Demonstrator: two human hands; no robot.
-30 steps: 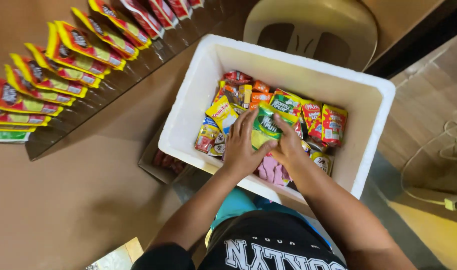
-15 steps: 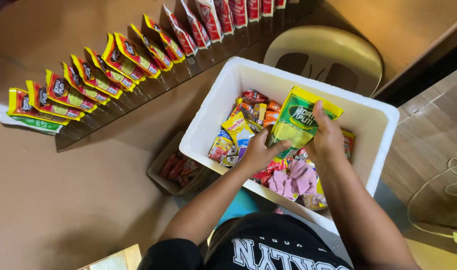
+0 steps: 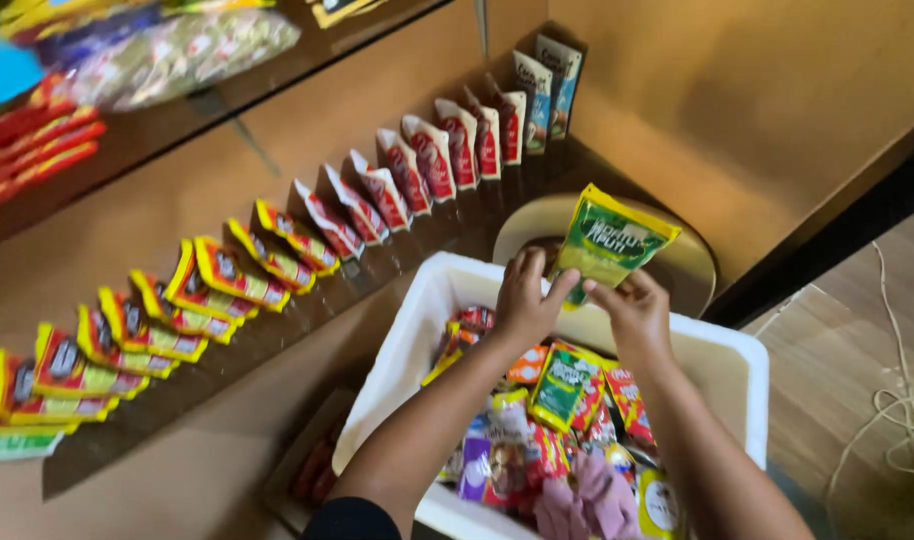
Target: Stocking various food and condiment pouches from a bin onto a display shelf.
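Both hands hold up a green and yellow snack packet (image 3: 609, 240) above the far rim of a white foam box (image 3: 739, 372). My left hand (image 3: 525, 298) pinches the packet's lower left corner. My right hand (image 3: 635, 308) grips its lower edge from the right. The box below is full of several mixed snack packets, among them another green packet (image 3: 559, 385) and pink ones (image 3: 585, 502).
A wooden shelf (image 3: 227, 340) carries a slanted row of red-and-yellow (image 3: 217, 275) and red-and-white sachets (image 3: 417, 165). An upper shelf holds bagged goods (image 3: 167, 50). A cream plastic stool (image 3: 687, 265) stands behind the box. A cord (image 3: 892, 400) lies on the floor at right.
Both hands have lifted the green packet out of the box and raised it toward the shelf. The view has tilted up to show the sachet row and upper shelf.
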